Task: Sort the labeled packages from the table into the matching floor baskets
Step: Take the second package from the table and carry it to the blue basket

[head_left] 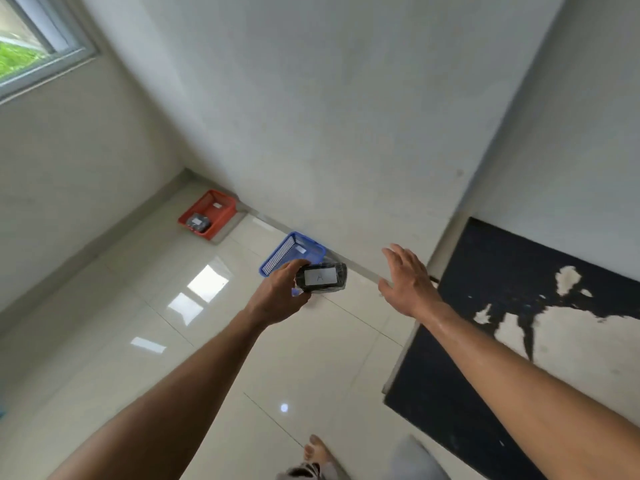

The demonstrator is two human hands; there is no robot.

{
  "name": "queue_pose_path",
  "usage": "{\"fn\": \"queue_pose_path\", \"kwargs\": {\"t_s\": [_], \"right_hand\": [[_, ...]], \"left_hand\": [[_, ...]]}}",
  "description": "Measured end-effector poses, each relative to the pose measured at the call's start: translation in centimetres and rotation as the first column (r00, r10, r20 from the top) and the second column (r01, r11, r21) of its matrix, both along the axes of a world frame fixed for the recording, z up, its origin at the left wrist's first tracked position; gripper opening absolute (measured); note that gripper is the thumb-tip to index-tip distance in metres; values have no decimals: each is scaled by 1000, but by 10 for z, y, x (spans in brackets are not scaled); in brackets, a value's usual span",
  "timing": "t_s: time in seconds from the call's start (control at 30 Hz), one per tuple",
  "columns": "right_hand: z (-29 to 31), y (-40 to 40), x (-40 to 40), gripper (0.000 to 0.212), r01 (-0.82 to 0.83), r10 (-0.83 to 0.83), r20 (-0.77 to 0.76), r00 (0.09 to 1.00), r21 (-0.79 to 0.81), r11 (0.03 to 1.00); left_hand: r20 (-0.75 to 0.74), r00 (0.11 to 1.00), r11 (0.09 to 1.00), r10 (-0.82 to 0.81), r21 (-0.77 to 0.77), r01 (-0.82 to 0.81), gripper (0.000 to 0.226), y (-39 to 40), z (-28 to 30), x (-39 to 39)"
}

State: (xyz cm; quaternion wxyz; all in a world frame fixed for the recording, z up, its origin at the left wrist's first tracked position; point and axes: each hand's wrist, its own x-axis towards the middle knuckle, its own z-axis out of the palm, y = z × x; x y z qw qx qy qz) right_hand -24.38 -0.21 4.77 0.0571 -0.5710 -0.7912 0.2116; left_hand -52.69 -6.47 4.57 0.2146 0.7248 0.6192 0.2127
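Open tiled floor lay ahead

Blue basket (292, 252) and red basket (207, 213) stood well apart against the wall; a black-painted table (485, 341) edge crowded the right side.

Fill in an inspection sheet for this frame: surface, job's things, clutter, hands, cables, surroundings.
Surface: glossy pale tiled floor; table not in view.
Job's things: black package labelled A, held in the air; red basket by the wall holds one package; blue basket beyond the hands, contents hidden.
Clutter: nothing seen.
Hands: left hand grips the black package; right hand open, empty.
Cables: nothing seen.
Surroundings: white walls, window upper left, worn black panel on the right.
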Motion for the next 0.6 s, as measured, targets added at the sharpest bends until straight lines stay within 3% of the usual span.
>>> {"fn": "queue_pose_path", "kwargs": {"t_s": [0.3, 0.6], "right_hand": [[-30, 66, -143, 69, -49, 47, -31, 998, -84, 995], [-91, 165, -257, 67, 64, -81, -65, 995, -222, 973]], "left_hand": [[9, 994, 991, 111, -82, -110, 60, 48, -18, -145], [-33, 999, 985, 15, -173, -21, 57, 177, -65, -251]]}}
